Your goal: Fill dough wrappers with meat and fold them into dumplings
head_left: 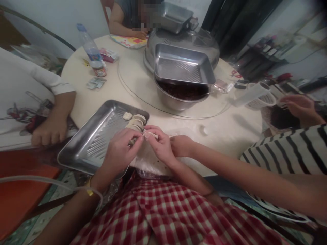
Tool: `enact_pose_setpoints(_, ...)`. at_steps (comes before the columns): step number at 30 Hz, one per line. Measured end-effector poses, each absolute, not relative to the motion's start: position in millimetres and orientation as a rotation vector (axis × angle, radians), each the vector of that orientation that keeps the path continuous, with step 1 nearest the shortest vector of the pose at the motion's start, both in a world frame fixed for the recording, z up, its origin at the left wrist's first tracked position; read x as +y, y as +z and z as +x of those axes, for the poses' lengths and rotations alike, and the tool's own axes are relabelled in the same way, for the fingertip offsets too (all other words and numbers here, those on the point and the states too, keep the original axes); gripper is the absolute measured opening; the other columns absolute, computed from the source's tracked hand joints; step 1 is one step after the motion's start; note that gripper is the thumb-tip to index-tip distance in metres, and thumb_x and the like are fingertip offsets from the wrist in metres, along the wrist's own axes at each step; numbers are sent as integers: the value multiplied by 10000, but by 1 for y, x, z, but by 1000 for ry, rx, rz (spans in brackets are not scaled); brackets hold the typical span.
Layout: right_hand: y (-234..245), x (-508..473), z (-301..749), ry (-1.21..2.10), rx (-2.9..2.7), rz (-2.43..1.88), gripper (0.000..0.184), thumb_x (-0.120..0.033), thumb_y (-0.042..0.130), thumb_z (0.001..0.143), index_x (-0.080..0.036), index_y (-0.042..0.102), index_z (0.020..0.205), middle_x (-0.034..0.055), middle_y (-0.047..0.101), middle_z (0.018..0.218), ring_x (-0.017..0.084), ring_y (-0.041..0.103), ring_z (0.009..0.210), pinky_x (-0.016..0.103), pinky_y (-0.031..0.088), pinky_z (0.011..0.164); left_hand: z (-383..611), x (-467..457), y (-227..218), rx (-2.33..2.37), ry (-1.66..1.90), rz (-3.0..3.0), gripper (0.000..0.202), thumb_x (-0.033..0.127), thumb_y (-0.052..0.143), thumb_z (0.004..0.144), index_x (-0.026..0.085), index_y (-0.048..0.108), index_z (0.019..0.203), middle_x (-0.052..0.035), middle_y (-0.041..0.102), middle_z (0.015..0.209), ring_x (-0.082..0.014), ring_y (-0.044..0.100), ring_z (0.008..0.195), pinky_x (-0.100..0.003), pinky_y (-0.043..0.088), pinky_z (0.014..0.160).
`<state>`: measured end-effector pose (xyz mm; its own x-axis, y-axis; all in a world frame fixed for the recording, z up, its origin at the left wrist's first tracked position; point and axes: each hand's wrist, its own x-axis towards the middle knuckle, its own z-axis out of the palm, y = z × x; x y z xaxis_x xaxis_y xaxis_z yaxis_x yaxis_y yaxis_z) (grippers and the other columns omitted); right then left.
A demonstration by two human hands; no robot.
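Note:
My left hand [124, 146] and my right hand [160, 143] meet over the near edge of the table, fingertips pinched together. Between them is a small piece of pale, pleated dough that looks like a dumpling [151, 135], partly covered by my fingers. Just left of it, a metal tray [87, 136] holds a short row of pale dumplings [138, 121] in its far right corner, with one lump apart. Beneath my hands lies a pale, plastic-covered surface [150, 160] with small dark specks.
A co-worker's hand [182, 145] reaches in close at my right. A metal bowl [176, 100] of dark filling stands ahead, an empty tray [184, 64] tilted over it. Another person's hand [51, 131] rests at left. A plastic bottle [90, 49] stands farther back.

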<state>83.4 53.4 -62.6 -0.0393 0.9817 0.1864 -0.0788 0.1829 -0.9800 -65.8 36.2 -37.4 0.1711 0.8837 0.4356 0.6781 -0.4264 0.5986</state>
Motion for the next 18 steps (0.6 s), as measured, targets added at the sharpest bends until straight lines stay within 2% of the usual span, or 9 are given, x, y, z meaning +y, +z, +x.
enact_pose_setpoints(4,-61,53,85,1164,-1289,-960,182,-391,669,791,-217,700,752,65,685,1055,180,635,1009,346,482,955,-65,36,-35,1526,1093,1998,178,304,516,895,214,615,777,-5,655,770,-163,596,728,-301,484,702)
enact_pose_setpoints(7,-59,53,86,1187,-1272,-950,207,-421,668,793,-220,706,766,63,691,1065,181,640,1011,351,477,968,-65,34,-37,1560,1093,1814,159,348,576,865,223,667,902,12,664,764,-145,587,678,-277,494,653)
enact_pose_setpoints(10,-57,52,87,1222,-1240,-938,234,-459,678,785,-230,720,797,56,698,1085,188,640,1037,362,476,982,-66,30,-40,1590,1096,1723,238,374,645,821,236,675,1012,23,677,761,-140,589,650,-269,502,632)
enact_pose_setpoints(13,-57,52,86,1238,-1226,-920,243,-475,683,785,-245,734,846,53,701,1106,197,638,1062,376,480,989,-65,25,-41,1643,1128,1764,143,366,634,821,235,674,863,24,684,758,-143,590,654,-281,508,665)
enact_pose_setpoints(15,-57,52,85,1234,-1228,-903,243,-473,679,792,-248,739,862,54,702,1107,198,637,1075,378,480,996,-64,23,-42,1661,1164,1809,156,366,613,829,231,646,759,28,662,710,-145,581,638,-287,502,668)
enact_pose_setpoints(18,-57,51,85,1237,-1223,-870,222,-448,674,807,-248,744,876,54,699,1116,193,636,1083,377,475,1011,-64,22,-43,1659,1182,1823,166,362,599,840,226,640,754,24,644,707,-147,582,656,-294,504,695)
